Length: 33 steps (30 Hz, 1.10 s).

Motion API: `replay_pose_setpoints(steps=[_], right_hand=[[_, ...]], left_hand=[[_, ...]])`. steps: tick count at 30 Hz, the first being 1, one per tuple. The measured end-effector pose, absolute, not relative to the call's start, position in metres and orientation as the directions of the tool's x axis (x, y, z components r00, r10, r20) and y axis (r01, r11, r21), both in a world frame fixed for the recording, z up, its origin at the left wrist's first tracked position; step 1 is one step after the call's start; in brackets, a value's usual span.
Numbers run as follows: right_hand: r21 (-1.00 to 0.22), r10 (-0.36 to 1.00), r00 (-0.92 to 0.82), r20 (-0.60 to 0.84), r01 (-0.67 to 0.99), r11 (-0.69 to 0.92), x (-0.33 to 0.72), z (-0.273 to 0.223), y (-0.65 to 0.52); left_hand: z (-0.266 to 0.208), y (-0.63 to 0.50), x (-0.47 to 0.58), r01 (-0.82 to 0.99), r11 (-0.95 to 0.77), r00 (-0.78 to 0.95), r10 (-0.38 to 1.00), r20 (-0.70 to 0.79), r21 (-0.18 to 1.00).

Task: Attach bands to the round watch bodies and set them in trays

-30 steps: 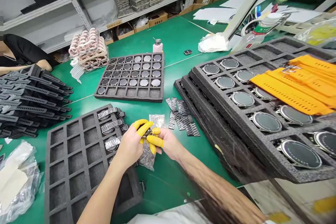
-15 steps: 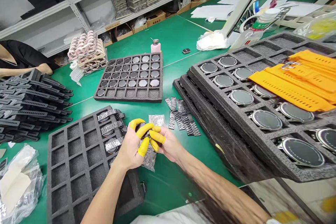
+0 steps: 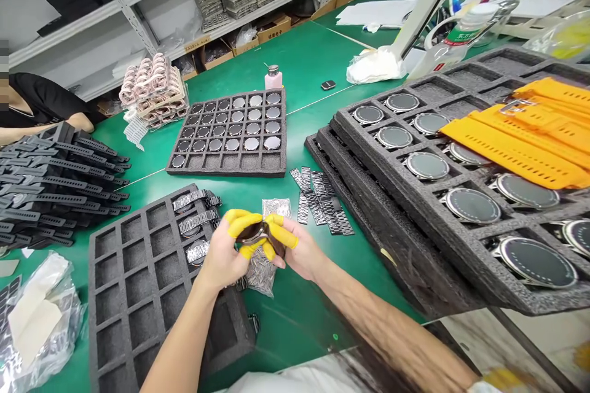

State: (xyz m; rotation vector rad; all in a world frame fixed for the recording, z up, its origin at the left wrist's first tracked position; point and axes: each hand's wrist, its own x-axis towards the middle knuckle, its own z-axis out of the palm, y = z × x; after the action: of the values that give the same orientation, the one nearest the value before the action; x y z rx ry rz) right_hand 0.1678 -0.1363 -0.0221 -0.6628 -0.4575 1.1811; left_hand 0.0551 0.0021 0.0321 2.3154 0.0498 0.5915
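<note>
I see the watch (image 3: 255, 232) pinched between both hands, left hand (image 3: 224, 256) and right hand (image 3: 295, 250) equally close, its face tilted up towards me.

A square dark foam tray (image 3: 230, 167) of round silver watch faces is lying on the green table (image 3: 304, 67), with a small pink dispenser bottle (image 3: 273, 78) standing just behind it. Orange rubber straps (image 3: 520, 150) are resting across the big grey foam tray (image 3: 461, 239) at right. Black perforated straps (image 3: 55, 181) are piling up at left, near a stack of pink straps (image 3: 153, 81).
</note>
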Motion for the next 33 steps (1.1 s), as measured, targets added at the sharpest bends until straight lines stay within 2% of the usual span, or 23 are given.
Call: replay_pose_setpoints(steps=[1,3,6,8,10,13,15,16,19,21,23,25,26,28,30,31,33], right_hand=[[-0.712,0.954,0.298,0.009,-0.669,0.216,0.170,-0.020,-0.138],[-0.810,0.979,0.203,0.015,-0.571,0.131,0.175,-0.019,-0.141],[-0.941,0.996,0.025,-0.091,-0.329,-0.078,0.182,-0.022,-0.144],[-0.956,0.986,-0.004,-0.166,-0.244,-0.162,0.186,-0.025,-0.144],[-0.942,0.974,0.091,-0.206,-0.286,-0.173,0.190,-0.027,-0.142],[-0.906,0.920,0.338,-0.200,-0.421,-0.042,0.193,-0.027,-0.139],[-0.883,0.884,0.435,-0.173,-0.466,0.056,0.194,-0.027,-0.137],[-0.874,0.874,0.456,-0.169,-0.479,0.081,0.193,-0.028,-0.136],[-0.894,0.857,0.484,-0.178,-0.443,0.064,0.192,-0.038,-0.132],[-0.974,0.854,0.502,-0.138,-0.227,-0.023,0.189,-0.048,-0.129],[-0.970,0.876,0.478,-0.064,0.177,-0.168,0.184,-0.055,-0.125],[-0.774,0.914,0.404,-0.049,0.563,-0.290,0.177,-0.056,-0.120],[-0.656,0.926,0.372,-0.068,0.683,-0.323,0.173,-0.056,-0.117],[-0.486,0.936,0.334,-0.116,0.802,-0.346,0.166,-0.053,-0.112],[-0.426,0.941,0.312,-0.134,0.839,-0.339,0.164,-0.052,-0.109],[-0.439,0.945,0.301,-0.128,0.837,-0.326,0.166,-0.053,-0.109],[-0.562,0.950,0.302,-0.078,0.774,-0.292,0.173,-0.057,-0.110]], left_hand=[[0.033,0.004,0.056,-0.134,-0.721,0.854,0.264,0.448,0.680],[0.036,0.007,0.059,-0.151,-0.599,0.739,0.460,0.492,0.787],[0.045,0.009,0.063,-0.235,-0.281,0.533,0.763,0.365,0.930],[0.049,0.009,0.063,-0.254,-0.231,0.447,0.833,0.326,0.939],[0.049,0.007,0.060,-0.197,-0.312,0.495,0.787,0.369,0.929],[0.038,-0.001,0.055,-0.073,-0.472,0.752,0.553,0.359,0.879],[0.029,-0.008,0.054,0.028,-0.520,0.879,0.419,0.227,0.854],[0.025,-0.010,0.054,0.098,-0.514,0.909,0.395,0.134,0.852],[0.022,-0.010,0.057,0.320,-0.366,0.875,0.467,-0.124,0.874],[0.026,-0.003,0.059,0.352,-0.149,0.778,0.595,-0.201,0.924],[0.034,0.005,0.061,0.281,0.076,0.684,0.683,-0.256,0.957],[0.041,0.011,0.061,0.182,0.237,0.652,0.698,-0.297,0.954],[0.043,0.013,0.061,0.141,0.289,0.655,0.690,-0.308,0.947],[0.047,0.014,0.060,0.087,0.359,0.673,0.667,-0.321,0.929],[0.048,0.013,0.059,0.075,0.391,0.683,0.650,-0.333,0.917],[0.047,0.012,0.059,0.078,0.395,0.684,0.646,-0.337,0.915],[0.045,0.011,0.059,0.112,0.372,0.687,0.641,-0.342,0.921]])
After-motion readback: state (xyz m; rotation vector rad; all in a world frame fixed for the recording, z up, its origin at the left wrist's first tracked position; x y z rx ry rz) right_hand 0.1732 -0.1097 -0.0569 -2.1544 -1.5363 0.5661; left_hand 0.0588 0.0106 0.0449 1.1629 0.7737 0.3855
